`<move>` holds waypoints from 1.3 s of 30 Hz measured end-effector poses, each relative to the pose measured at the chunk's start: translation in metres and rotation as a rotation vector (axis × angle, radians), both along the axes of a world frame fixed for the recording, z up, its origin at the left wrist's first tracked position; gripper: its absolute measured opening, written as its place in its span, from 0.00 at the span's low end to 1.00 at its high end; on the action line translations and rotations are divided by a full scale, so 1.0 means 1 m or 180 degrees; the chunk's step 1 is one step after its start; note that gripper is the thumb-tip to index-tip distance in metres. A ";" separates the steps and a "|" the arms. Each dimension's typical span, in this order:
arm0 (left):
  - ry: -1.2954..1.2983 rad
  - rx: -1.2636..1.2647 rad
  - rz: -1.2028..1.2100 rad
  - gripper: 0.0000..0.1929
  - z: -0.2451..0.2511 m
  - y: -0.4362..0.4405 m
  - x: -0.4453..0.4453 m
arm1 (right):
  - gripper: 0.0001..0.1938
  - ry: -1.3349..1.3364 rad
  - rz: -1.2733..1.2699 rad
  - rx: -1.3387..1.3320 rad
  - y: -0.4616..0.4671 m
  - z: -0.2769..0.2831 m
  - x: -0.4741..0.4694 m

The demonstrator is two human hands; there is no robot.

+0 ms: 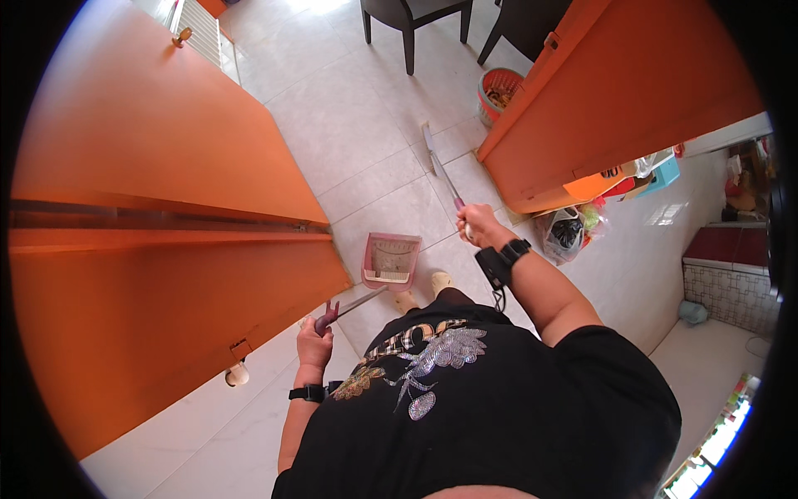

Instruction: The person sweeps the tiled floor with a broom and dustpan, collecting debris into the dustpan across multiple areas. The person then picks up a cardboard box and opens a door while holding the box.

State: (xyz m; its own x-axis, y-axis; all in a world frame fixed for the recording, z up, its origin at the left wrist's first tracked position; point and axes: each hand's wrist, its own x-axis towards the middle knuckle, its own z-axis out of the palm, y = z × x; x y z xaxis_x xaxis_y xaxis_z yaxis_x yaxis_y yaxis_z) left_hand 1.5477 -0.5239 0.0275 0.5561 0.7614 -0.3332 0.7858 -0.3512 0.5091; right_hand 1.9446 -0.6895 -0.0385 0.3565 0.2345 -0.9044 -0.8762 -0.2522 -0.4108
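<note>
My left hand (315, 342) grips the dark purple handle end of a long-handled dustpan. The pink dustpan (392, 256) rests on the tiled floor just ahead of my feet, with a pale toothed comb strip along its near side and some grey dirt on its pan. My right hand (477, 223) is closed around the handle of a broom (446, 178), which reaches forward and to the left. The broom head (428, 138) is seen edge-on over the floor, ahead of the dustpan and apart from it.
Orange door panels (162, 137) stand at left, and an orange door frame (598, 112) at right. A red and grey basket (499, 93) holding scraps sits beyond the frame. Dark chairs (411, 19) stand ahead. Plastic bags (566, 231) lie to the right.
</note>
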 end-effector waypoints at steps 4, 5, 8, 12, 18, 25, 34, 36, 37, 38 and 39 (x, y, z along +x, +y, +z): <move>0.0038 -0.0115 -0.0014 0.10 0.001 -0.011 -0.006 | 0.03 -0.0191 -0.0028 -0.0206 -0.028 0.022 -0.032; 0.0060 -0.0137 -0.0007 0.11 0.001 -0.013 -0.006 | 0.03 -0.0107 -0.0047 -0.0236 -0.032 0.023 -0.038; 0.0137 -0.0212 -0.0022 0.12 0.000 -0.020 -0.005 | 0.03 0.0167 -0.0507 -0.0367 -0.028 0.014 -0.056; -0.0051 -0.0253 -0.0140 0.12 0.003 -0.025 -0.010 | 0.04 0.0739 -0.0715 0.0040 0.001 -0.012 -0.070; -0.0287 -0.0268 0.0022 0.11 0.020 -0.024 -0.023 | 0.03 0.0843 -0.0705 0.0301 0.009 -0.006 -0.064; -0.0729 -0.0069 0.0202 0.11 0.039 -0.023 -0.022 | 0.03 0.1055 -0.0856 0.0134 -0.054 0.041 -0.069; -0.1292 0.0191 0.0212 0.12 0.057 0.005 -0.004 | 0.03 0.1779 -0.1091 0.0487 -0.014 0.028 -0.117; -0.1360 0.0225 0.0221 0.12 0.059 0.009 0.002 | 0.04 0.1809 -0.1153 0.0716 0.013 0.012 -0.123; -0.1385 0.0233 0.0242 0.12 0.060 0.012 0.006 | 0.04 0.1820 -0.1148 0.0787 0.023 0.005 -0.118; -0.1438 0.0308 0.0193 0.10 0.060 0.015 0.010 | 0.05 0.1923 -0.1184 0.0908 0.034 0.000 -0.110; -0.1493 0.0363 0.0171 0.11 0.060 0.018 0.014 | 0.06 0.2046 -0.1257 0.1029 0.043 -0.005 -0.105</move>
